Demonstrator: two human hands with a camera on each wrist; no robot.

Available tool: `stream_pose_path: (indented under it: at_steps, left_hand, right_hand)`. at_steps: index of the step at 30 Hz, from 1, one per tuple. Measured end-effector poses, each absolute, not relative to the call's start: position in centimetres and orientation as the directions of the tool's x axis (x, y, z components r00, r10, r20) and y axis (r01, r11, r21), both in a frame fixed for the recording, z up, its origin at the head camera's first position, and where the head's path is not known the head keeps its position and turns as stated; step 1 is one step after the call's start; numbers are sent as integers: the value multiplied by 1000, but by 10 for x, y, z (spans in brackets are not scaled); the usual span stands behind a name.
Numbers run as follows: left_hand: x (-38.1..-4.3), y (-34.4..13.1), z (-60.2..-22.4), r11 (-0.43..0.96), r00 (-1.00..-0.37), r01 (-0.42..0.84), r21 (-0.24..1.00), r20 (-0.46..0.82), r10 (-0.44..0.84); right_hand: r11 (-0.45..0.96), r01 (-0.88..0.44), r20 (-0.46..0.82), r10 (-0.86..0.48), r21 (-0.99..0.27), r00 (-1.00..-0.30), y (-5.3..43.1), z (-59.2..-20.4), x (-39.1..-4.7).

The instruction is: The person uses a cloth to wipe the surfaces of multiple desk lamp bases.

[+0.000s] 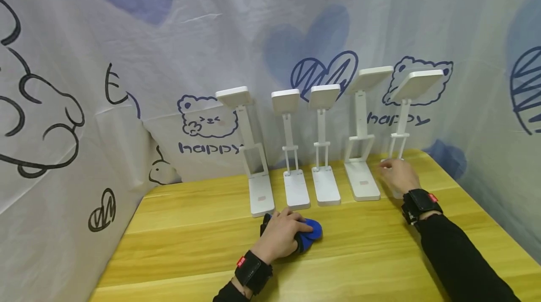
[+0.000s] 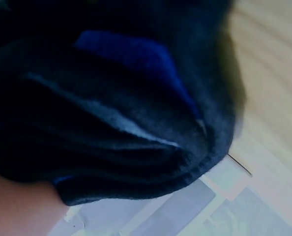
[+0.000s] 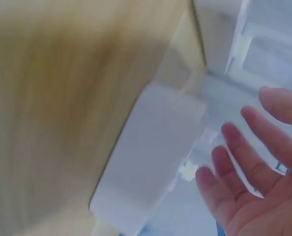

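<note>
My left hand (image 1: 279, 237) grips a folded blue-and-black fabric bundle (image 1: 312, 231) on the table; its exact kind does not show. In the left wrist view, soft black layers (image 2: 111, 93) fold over one another, with a blue patch (image 2: 136, 56) among them. Over at the far right my right hand (image 1: 399, 176) is beside the rightmost white phone stand (image 1: 418, 85), overlapping its base in the head view. From the right wrist, the fingers (image 3: 251, 160) are spread and hold nothing, beside a white stand base (image 3: 148, 152).
Several white phone stands, among them the leftmost stand (image 1: 261, 195) and a taller stand (image 1: 362, 182), line the back of the wooden table (image 1: 181, 236). Their top plates tilt on upright arms. A printed white curtain (image 1: 253, 34) hangs close behind and along both sides.
</note>
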State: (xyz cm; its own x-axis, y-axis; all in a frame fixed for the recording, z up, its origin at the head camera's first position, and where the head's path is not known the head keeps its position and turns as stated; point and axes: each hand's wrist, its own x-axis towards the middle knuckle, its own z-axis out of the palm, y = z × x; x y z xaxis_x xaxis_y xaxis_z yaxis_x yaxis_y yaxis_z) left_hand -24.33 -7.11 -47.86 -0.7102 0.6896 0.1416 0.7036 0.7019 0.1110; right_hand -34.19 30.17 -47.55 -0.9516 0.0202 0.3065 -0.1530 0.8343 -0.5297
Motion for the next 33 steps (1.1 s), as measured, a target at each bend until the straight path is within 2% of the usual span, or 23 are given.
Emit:
stream_pose_path:
  at_steps: [6, 12, 22, 33]
  left_hand:
    - [-243, -71, -479, 694, -702, 712, 107, 149, 697]
    - [-244, -72, -480, 694, -702, 712, 110, 139, 698]
    - [-244, -71, -479, 687, -696, 718, 111, 148, 703]
    - [-244, -72, -478, 687, -697, 717, 118, 140, 703]
  right_hand:
    - [884, -21, 180, 72, -468, -981, 312, -475, -340]
    - [877, 61, 43, 93, -477, -995, 315, -478, -340]
    - [881, 82, 55, 121, -465, -991, 319, -483, -340]
    - [891, 90, 32, 117, -445, -993, 314, -478, -322]
